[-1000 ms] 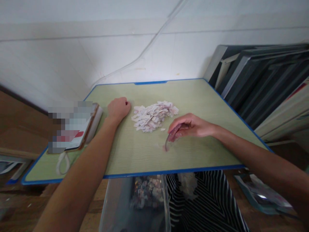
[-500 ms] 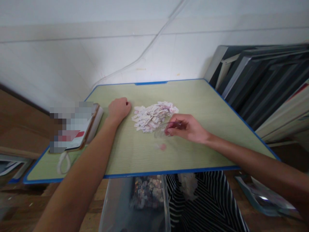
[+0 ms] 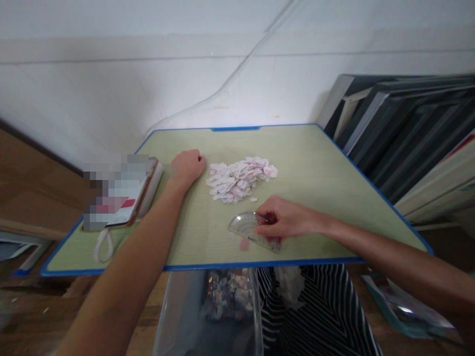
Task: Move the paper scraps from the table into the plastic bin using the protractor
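Observation:
My right hand [image 3: 280, 217] grips a clear half-round protractor [image 3: 242, 223] by its right part, low over the front of the table. Beside the protractor's lower edge lies a small pinkish scrap [image 3: 244, 244]. Behind it spreads a heap of small white and pink paper pieces [image 3: 237, 180], with one loose piece [image 3: 254, 199] at its near edge. My left hand [image 3: 188, 165] rests on the table just left of the heap, fingers curled in, and nothing shows in it.
The light green table [image 3: 297, 148] has a blue rim. A thick pad or box with a partly blurred top [image 3: 148, 190] lies at its left, with a white strap loop [image 3: 104, 245]. Below the front edge stands a clear plastic bin [image 3: 163, 321] holding scraps. Dark flat panels [image 3: 404, 123] lean at right.
My right hand has drawn the protractor from the heap's near right edge toward the table's front. A loose piece now shows beside the heap. My left hand stays by the heap.

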`<state>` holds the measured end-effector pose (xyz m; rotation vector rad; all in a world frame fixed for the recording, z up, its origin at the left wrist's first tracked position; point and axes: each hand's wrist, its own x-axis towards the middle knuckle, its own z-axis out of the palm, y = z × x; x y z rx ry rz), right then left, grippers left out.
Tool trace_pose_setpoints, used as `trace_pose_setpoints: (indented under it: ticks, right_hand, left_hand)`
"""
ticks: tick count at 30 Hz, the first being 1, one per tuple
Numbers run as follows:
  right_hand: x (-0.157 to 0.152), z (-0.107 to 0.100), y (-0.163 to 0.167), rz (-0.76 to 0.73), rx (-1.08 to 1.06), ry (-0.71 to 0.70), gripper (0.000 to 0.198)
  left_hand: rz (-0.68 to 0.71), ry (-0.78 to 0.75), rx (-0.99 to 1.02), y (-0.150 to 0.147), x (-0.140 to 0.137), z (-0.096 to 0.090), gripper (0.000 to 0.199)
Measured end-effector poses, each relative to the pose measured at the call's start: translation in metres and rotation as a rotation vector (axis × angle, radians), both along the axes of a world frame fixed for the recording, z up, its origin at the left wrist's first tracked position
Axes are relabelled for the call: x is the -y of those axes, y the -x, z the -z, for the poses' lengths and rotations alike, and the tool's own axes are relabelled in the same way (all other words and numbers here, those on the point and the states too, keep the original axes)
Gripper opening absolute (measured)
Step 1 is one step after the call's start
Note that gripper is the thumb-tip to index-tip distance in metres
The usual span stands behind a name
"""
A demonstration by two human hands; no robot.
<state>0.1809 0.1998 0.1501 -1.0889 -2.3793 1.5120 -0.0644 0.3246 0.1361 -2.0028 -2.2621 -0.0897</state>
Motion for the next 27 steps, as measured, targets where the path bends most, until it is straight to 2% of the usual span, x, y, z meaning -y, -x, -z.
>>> trace_pose_setpoints:
  ticks: [4,10,14,20,23,27]
  right_hand:
    - [0.016,0.0,0.019,-0.036,0.026,-0.237,0.033]
    - [0.027,0.002,0.025,-0.184,0.059,-0.407,0.034]
    - [0.026,0.007,0.022,-0.285,0.023,-0.46,0.032]
    - [0.024,0.015,0.018,-0.392,-0.189,-0.446,0.033]
    - [0.016,0.014,0.011,-0.322,-0.326,-0.4,0.031]
    - [-0.009,0.009,-0.011,-0.028,-0.519,-0.308,0.029]
  left_hand:
    - [0.003,-0.012,0.002,0.0,0.001,0.0,0.047]
    - [0.005,-0.018,-0.006,0.001,-0.002,0.003,0.047]
    - [0.005,-0.024,-0.018,0.001,-0.002,0.003,0.047]
    - [-0.003,-0.013,-0.02,0.001,-0.001,0.001,0.046]
    - [0.003,-0.023,-0.014,0.002,-0.001,0.003,0.046]
    - [0.008,-0.018,-0.007,0.002,-0.001,0.002,0.045]
